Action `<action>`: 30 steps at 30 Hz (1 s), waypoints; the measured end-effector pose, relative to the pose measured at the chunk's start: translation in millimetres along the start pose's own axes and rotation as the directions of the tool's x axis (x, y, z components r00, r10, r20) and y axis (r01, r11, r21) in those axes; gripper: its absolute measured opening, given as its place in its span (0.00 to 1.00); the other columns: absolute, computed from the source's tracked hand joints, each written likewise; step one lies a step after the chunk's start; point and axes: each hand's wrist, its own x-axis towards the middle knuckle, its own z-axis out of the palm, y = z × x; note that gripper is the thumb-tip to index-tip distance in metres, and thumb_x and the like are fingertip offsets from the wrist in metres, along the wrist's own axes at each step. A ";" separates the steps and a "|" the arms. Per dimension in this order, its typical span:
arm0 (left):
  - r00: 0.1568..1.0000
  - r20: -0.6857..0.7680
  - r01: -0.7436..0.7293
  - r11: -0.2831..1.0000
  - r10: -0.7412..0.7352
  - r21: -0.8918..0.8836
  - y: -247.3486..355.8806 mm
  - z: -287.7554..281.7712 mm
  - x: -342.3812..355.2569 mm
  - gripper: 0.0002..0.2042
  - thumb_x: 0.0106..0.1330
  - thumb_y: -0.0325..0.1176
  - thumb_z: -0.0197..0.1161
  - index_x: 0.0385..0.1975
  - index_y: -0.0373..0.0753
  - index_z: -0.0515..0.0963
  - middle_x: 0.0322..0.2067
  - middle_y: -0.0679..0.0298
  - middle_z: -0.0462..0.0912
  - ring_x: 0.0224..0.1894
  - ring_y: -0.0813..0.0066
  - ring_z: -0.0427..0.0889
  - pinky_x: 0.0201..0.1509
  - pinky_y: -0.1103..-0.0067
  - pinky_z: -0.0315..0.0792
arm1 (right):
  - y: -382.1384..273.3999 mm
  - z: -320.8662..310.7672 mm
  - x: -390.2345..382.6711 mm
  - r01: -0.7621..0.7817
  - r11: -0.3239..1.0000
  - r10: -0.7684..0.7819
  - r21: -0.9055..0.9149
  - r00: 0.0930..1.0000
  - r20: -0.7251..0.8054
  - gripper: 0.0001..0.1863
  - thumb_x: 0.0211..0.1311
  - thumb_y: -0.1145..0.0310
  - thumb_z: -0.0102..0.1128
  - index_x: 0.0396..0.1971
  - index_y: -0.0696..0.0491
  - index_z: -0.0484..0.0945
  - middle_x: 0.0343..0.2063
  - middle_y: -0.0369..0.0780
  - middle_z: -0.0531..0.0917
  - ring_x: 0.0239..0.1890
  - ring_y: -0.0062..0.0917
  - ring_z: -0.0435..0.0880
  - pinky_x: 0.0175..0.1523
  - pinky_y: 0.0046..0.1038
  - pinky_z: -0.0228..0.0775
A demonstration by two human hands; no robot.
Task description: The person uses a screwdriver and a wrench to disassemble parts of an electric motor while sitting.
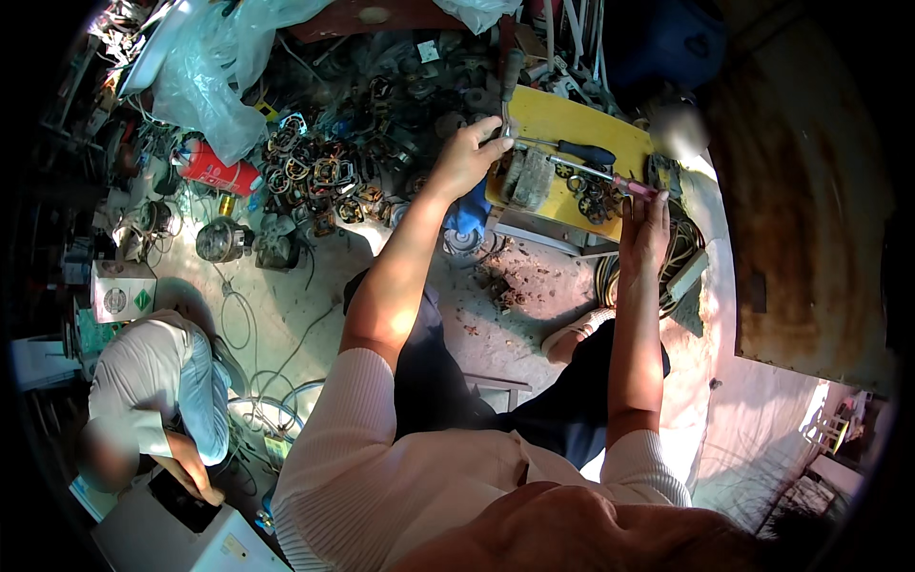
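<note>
Both bare forearms reach forward — left hand (469, 153) pinched, right hand (644, 229) flat.

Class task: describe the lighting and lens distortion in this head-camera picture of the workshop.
Head view: hard sunlight washes out the floor at lower right, while the parts pile at upper left sits in dim shade; the fisheye bends edges toward a black rim; the left hand on the yellow board is sharp.

From my seat, the stool top (572, 124) sits at one o'clock, with two screwdrivers (596, 164) lying on it. My left hand (469, 153) rests at its eleven o'clock edge, my right hand (645, 229) at its four o'clock edge. Motor coils (319, 172) lie at eleven o'clock; another person (152, 381) crouches at eight.
</note>
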 end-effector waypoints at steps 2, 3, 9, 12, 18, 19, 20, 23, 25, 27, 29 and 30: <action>1.000 -0.006 0.000 1.000 0.000 0.014 -5.2 0.0 0.6 0.22 0.64 0.35 0.60 0.52 0.25 0.70 0.50 0.46 0.77 0.55 0.66 0.74 0.57 0.76 0.65 | -0.8 -3.9 -0.7 -0.063 0.995 0.058 -0.072 0.996 -0.068 0.18 0.67 0.61 0.53 0.51 0.55 0.71 0.43 0.34 0.78 0.37 0.17 0.77 0.45 0.22 0.70; 1.000 -0.022 0.002 1.000 -0.001 0.023 -9.8 -0.2 1.9 0.22 0.64 0.35 0.60 0.52 0.26 0.70 0.49 0.47 0.77 0.55 0.66 0.75 0.57 0.76 0.66 | -1.9 -4.7 -0.3 -0.095 0.990 0.084 -0.105 0.991 -0.101 0.18 0.67 0.61 0.54 0.51 0.54 0.72 0.42 0.33 0.78 0.37 0.16 0.77 0.44 0.21 0.70; 1.000 0.001 0.008 1.000 -0.008 0.006 -1.4 0.8 1.2 0.21 0.63 0.36 0.61 0.52 0.27 0.71 0.47 0.49 0.79 0.52 0.69 0.77 0.54 0.77 0.67 | 4.2 -18.8 13.1 0.081 0.994 -0.079 -0.080 0.996 0.036 0.20 0.66 0.63 0.54 0.57 0.51 0.69 0.44 0.33 0.78 0.36 0.16 0.76 0.46 0.20 0.72; 1.000 -0.013 -0.001 1.000 0.001 0.007 -4.9 1.8 2.1 0.21 0.63 0.35 0.60 0.51 0.28 0.71 0.47 0.50 0.80 0.50 0.70 0.77 0.53 0.77 0.68 | 9.7 -26.7 16.9 0.086 0.995 -0.081 -0.050 0.991 0.108 0.20 0.66 0.63 0.55 0.56 0.49 0.70 0.45 0.33 0.78 0.37 0.16 0.77 0.48 0.21 0.72; 0.999 -0.036 -0.010 1.000 0.011 0.013 -5.1 0.9 0.5 0.19 0.64 0.34 0.60 0.50 0.28 0.72 0.45 0.52 0.81 0.48 0.75 0.77 0.52 0.78 0.67 | -4.5 3.7 -9.3 -0.087 0.984 0.065 -0.158 0.988 -0.138 0.24 0.64 0.65 0.57 0.59 0.51 0.65 0.47 0.38 0.76 0.48 0.24 0.78 0.55 0.30 0.73; 0.999 -0.043 -0.019 1.000 0.019 0.014 -5.3 1.1 0.9 0.19 0.64 0.34 0.60 0.50 0.28 0.72 0.45 0.53 0.81 0.48 0.75 0.77 0.52 0.79 0.67 | -3.9 -1.1 -5.4 -0.052 0.986 0.039 -0.156 0.995 -0.088 0.24 0.64 0.66 0.57 0.60 0.51 0.65 0.48 0.38 0.76 0.48 0.24 0.78 0.55 0.29 0.73; 1.000 -0.028 -0.009 1.000 0.009 0.008 -5.5 0.6 0.8 0.17 0.65 0.32 0.59 0.50 0.30 0.72 0.45 0.58 0.80 0.47 0.78 0.76 0.51 0.80 0.68 | -0.7 -9.8 1.5 -0.018 0.988 0.012 -0.152 0.999 -0.038 0.25 0.64 0.66 0.57 0.60 0.51 0.65 0.48 0.38 0.76 0.49 0.24 0.77 0.55 0.28 0.72; 1.000 0.010 0.010 1.000 -0.010 -0.005 4.6 1.9 -0.2 0.14 0.66 0.30 0.57 0.50 0.34 0.74 0.44 0.69 0.78 0.45 0.84 0.73 0.49 0.84 0.68 | 5.9 -19.9 10.3 0.099 0.988 -0.091 -0.118 0.993 0.071 0.25 0.64 0.64 0.56 0.60 0.50 0.64 0.48 0.37 0.76 0.49 0.21 0.77 0.53 0.23 0.70; 1.000 0.020 0.005 1.000 -0.005 -0.003 9.1 2.9 -1.2 0.14 0.66 0.30 0.57 0.50 0.34 0.74 0.43 0.69 0.78 0.44 0.85 0.73 0.49 0.84 0.68 | 8.6 -22.9 13.3 0.128 0.988 -0.117 -0.089 0.986 0.116 0.25 0.65 0.63 0.56 0.60 0.50 0.65 0.47 0.36 0.76 0.48 0.20 0.77 0.53 0.21 0.68; 1.000 0.028 0.003 1.000 -0.003 -0.008 12.9 3.5 -1.8 0.14 0.66 0.29 0.57 0.50 0.34 0.74 0.43 0.69 0.78 0.44 0.85 0.73 0.49 0.84 0.68 | 9.6 -25.6 16.3 0.107 0.992 -0.097 -0.061 0.985 0.144 0.25 0.65 0.63 0.57 0.60 0.49 0.65 0.47 0.35 0.76 0.48 0.21 0.76 0.54 0.21 0.67; 1.000 0.012 -0.004 1.000 0.005 -0.001 12.1 1.2 -4.6 0.14 0.66 0.30 0.57 0.49 0.33 0.74 0.42 0.66 0.80 0.44 0.83 0.74 0.49 0.83 0.68 | -0.1 -1.7 -2.0 0.008 0.996 -0.007 -0.090 1.000 0.009 0.24 0.65 0.63 0.56 0.60 0.49 0.66 0.46 0.34 0.77 0.47 0.19 0.77 0.52 0.22 0.68; 1.000 0.000 -0.017 1.000 0.017 0.003 11.9 1.7 -4.5 0.15 0.65 0.31 0.58 0.49 0.33 0.74 0.42 0.62 0.81 0.44 0.82 0.76 0.49 0.82 0.68 | -5.2 6.4 -8.9 -0.038 0.994 0.032 -0.102 0.998 -0.060 0.24 0.65 0.62 0.56 0.59 0.48 0.66 0.46 0.34 0.77 0.47 0.19 0.77 0.51 0.22 0.69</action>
